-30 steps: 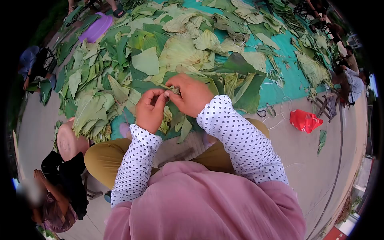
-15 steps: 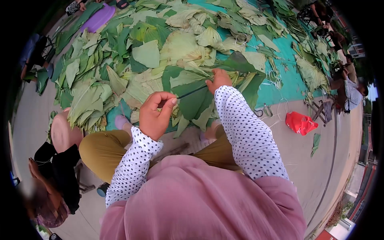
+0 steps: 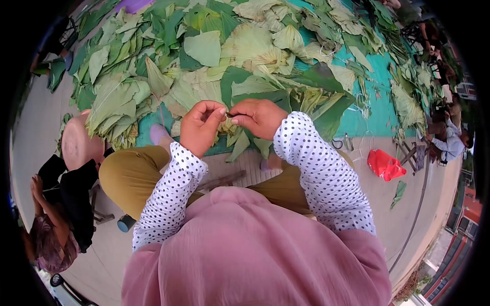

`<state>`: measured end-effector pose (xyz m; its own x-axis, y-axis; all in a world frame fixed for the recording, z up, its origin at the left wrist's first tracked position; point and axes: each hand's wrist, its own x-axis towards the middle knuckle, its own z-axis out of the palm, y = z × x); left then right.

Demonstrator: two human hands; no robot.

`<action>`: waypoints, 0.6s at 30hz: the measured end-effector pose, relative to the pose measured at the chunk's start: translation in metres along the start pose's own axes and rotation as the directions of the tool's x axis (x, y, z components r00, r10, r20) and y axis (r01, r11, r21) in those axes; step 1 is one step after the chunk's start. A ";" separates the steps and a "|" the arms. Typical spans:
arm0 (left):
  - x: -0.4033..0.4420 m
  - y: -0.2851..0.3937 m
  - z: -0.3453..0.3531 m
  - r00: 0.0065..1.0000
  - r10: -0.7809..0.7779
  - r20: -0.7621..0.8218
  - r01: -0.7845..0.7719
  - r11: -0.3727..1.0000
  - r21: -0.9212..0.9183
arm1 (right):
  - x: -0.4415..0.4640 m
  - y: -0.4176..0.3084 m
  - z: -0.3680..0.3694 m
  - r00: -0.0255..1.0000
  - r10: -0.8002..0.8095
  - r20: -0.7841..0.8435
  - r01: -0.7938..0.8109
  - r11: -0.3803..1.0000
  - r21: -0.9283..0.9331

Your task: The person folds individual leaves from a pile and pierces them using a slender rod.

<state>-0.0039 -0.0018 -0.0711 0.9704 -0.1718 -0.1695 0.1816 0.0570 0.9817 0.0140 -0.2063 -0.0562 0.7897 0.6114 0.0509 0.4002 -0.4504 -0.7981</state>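
My left hand (image 3: pixel 200 127) is closed in a pinch, thumb against fingertips. Facing it, my right hand (image 3: pixel 259 118) is also closed, its thumb and forefinger pressed together. A small dark thin strip (image 3: pixel 229 115) shows between the two sets of fingertips; most of it is hidden in the fingers. Just beyond my hands lies a stack of large green leaves (image 3: pixel 321 81), some folded, with yellowish crumpled ones among them. A broad heap of pale and green leaves (image 3: pixel 201 48) spreads farther out.
A teal sheet (image 3: pixel 375 117) lies under the leaves. At left stands a pinkish tub (image 3: pixel 81 140), with a seated person (image 3: pixel 53 224) nearby. Scissors (image 3: pixel 343 143), white string (image 3: pixel 363 104) and a red bag (image 3: pixel 385 164) are at right. Other people (image 3: pixel 451 135) sit farther right.
My right hand has come down and left, close to my left hand. The dark strip, stretched between them before, now shows only as a short piece. The view has tilted down slightly.
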 end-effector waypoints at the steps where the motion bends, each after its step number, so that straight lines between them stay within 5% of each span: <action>1: 0.006 -0.002 -0.001 1.000 -0.012 -0.002 0.012 1.000 -0.002 | 0.003 0.000 0.001 1.000 0.007 0.006 -0.007 1.000 0.008; 4: 0.027 -0.013 -0.011 0.973 -0.229 -0.029 0.212 0.937 -0.277 | 0.014 -0.007 -0.006 0.960 0.180 -0.213 -0.192 0.981 -0.036; 7: 0.051 -0.078 -0.030 0.873 -0.455 -0.177 0.349 0.836 -0.424 | 0.020 -0.010 -0.017 0.935 0.178 -0.308 -0.188 0.982 -0.003; 10: 0.057 -0.172 -0.036 0.667 -0.730 -0.151 0.666 0.674 -0.318 | 0.026 -0.020 -0.025 0.936 0.186 -0.298 -0.185 0.982 0.029; 11: 0.058 -0.197 -0.031 0.661 -0.735 -0.151 0.670 0.669 -0.321 | 0.028 -0.023 -0.026 0.935 0.193 -0.297 -0.186 0.981 0.053; 14: 0.063 -0.245 -0.010 0.444 -0.878 -0.177 0.867 0.471 -0.162 | 0.031 -0.031 -0.029 0.930 0.172 -0.325 -0.162 0.985 0.057; 18: 0.076 -0.271 0.006 0.426 -0.876 -0.226 0.900 0.437 0.003 | 0.031 -0.038 -0.038 0.938 0.132 -0.321 -0.108 0.990 0.090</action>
<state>0.0202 -0.0367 -0.3493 0.2904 0.0989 -0.9518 0.9518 -0.1324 0.2766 0.0406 -0.1950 -0.0017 0.9426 0.3055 0.1349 0.2686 -0.4535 -0.8498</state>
